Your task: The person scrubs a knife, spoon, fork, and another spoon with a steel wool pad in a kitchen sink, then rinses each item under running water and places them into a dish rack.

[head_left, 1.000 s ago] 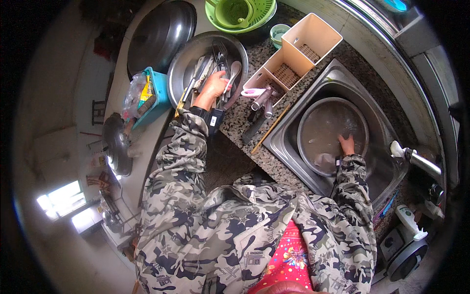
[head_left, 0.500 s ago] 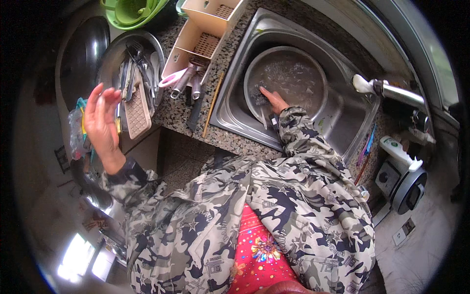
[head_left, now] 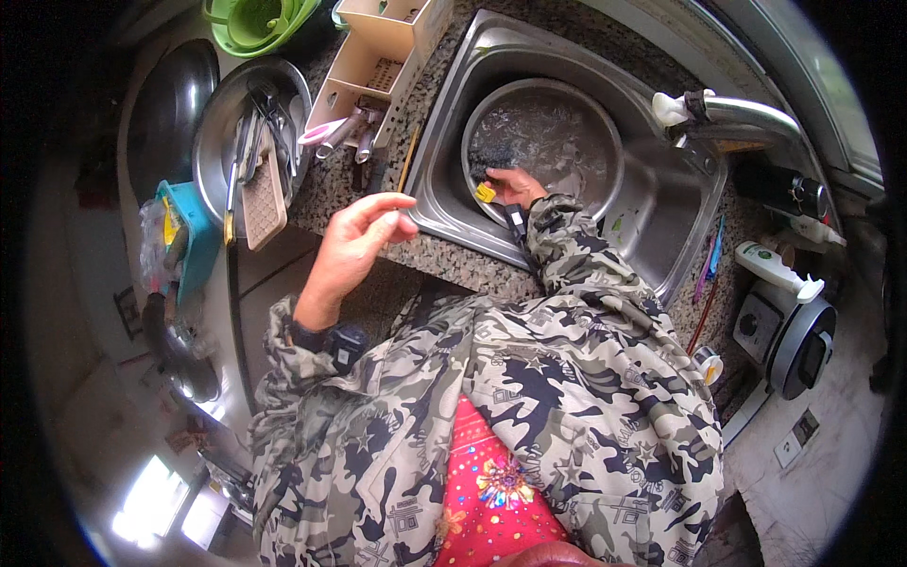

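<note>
My right hand (head_left: 516, 185) is inside a round metal basin (head_left: 619, 142) of cloudy water, set in a steel sink (head_left: 652, 222). Its fingers close on a small yellow object (head_left: 486, 193) whose kind I cannot make out. Beside the fingertips, a dark wiry clump (head_left: 493, 156) lies in the water. My left hand (head_left: 354, 248) hovers at the counter's front edge, left of the sink, fingers stretched out and holding nothing. To its left, a metal bowl (head_left: 213, 123) holds several utensils, with a beige grater-like board (head_left: 264, 203) leaning over its rim.
A beige utensil caddy (head_left: 397, 42) stands behind metal-handled tools (head_left: 351, 132) on the speckled counter. Green colanders (head_left: 260, 24) sit at the back left, near a dark pan lid (head_left: 170, 113). A faucet (head_left: 746, 111) reaches over the sink's right side; a white spray bottle (head_left: 775, 269) lies farther right.
My left hand has moved right, from beside the utensil bowl toward the sink. My right hand's pointing finger has curled in, and the yellow object now shows at its fingers.
</note>
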`<control>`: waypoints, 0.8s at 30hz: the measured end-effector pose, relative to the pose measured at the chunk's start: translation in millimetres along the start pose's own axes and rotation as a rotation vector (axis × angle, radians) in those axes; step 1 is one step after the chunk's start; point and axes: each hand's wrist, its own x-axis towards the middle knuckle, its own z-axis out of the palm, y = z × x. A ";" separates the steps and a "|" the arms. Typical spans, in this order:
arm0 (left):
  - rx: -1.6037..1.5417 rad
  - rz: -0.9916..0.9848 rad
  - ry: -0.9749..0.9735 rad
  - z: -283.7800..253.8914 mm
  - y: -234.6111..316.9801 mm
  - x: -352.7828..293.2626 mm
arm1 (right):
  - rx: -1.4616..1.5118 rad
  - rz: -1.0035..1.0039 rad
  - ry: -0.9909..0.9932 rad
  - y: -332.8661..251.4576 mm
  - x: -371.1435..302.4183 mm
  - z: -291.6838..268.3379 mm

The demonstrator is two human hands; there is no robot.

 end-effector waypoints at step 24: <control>-0.070 -0.209 -0.122 16.2 -60.6 22.9 | 0.054 -0.876 0.230 -64.3 -18.9 -34.5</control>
